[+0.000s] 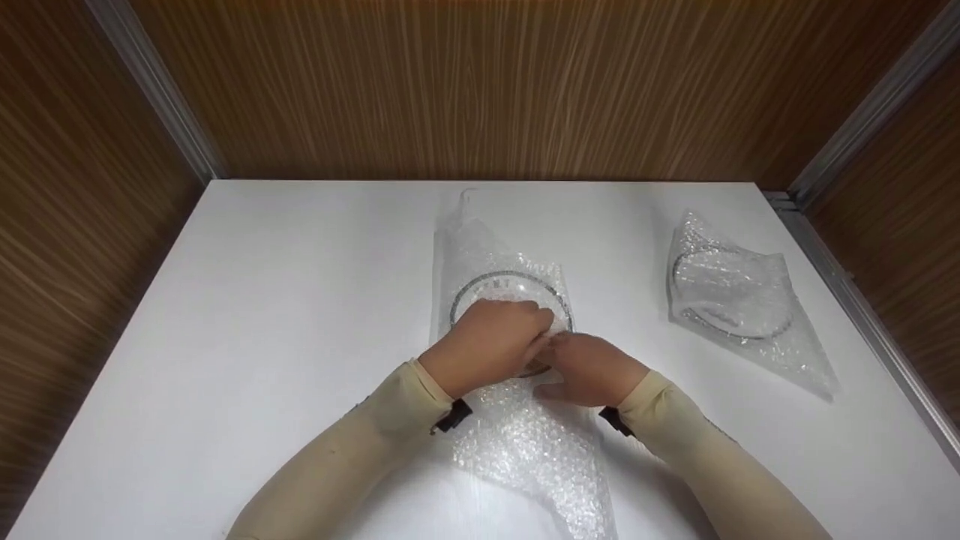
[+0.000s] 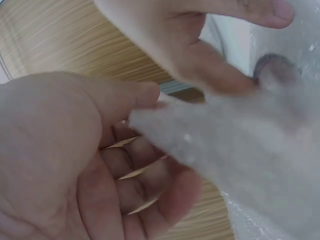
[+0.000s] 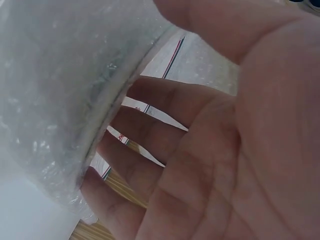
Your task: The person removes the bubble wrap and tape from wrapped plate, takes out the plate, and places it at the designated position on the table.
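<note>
A round plate with a dark rim and lettering [image 1: 495, 284] lies mid-table, wrapped in clear bubble wrap [image 1: 525, 446]. My left hand [image 1: 491, 341] is over the plate and pinches a corner of the bubble wrap [image 2: 215, 135] between thumb and fingers in the left wrist view. Close beside it, my right hand [image 1: 596, 369] rests at the plate's near right side. In the right wrist view, its fairly straight, spread fingers [image 3: 150, 125] touch the wrapped rim, and the thumb lies against the wrap, apart from the fingers. The hands hide the plate's middle.
Another round, dark-rimmed item in bubble wrap [image 1: 739, 300] lies at the right of the white table [image 1: 300, 285]. Wood-patterned panels [image 1: 480, 90] stand behind and at both sides. The wrap's tail runs to the table's near side.
</note>
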The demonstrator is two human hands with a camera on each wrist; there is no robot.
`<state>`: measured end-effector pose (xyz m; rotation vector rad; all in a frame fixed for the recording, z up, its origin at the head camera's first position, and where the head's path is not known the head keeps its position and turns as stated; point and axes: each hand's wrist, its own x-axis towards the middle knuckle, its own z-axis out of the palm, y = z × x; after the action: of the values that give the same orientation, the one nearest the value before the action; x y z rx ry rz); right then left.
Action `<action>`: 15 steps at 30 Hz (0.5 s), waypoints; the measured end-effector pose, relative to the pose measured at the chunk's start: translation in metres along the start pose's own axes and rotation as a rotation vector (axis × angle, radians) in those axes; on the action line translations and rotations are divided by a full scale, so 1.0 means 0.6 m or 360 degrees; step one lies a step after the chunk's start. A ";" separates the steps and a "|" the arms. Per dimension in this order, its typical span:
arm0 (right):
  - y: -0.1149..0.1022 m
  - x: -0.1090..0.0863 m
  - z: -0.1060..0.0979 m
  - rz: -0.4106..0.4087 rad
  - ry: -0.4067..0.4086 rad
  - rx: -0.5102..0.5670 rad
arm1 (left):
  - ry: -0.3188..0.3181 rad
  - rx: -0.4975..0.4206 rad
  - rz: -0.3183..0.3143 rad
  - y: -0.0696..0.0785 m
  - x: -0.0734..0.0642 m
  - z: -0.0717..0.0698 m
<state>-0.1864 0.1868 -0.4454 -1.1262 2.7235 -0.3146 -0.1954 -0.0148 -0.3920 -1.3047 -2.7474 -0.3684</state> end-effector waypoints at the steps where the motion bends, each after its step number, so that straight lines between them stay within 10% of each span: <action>1: 0.000 0.001 0.000 -0.0003 -0.0005 0.0003 | 0.0023 0.0012 0.0009 -0.003 -0.004 -0.006; 15: -0.004 0.001 0.000 0.0001 0.0010 -0.0041 | 0.0533 0.0083 0.0098 -0.061 -0.072 -0.051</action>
<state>-0.1850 0.1847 -0.4448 -1.1332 2.7411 -0.2843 -0.1970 -0.0775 -0.3764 -1.1883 -2.4191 -0.4601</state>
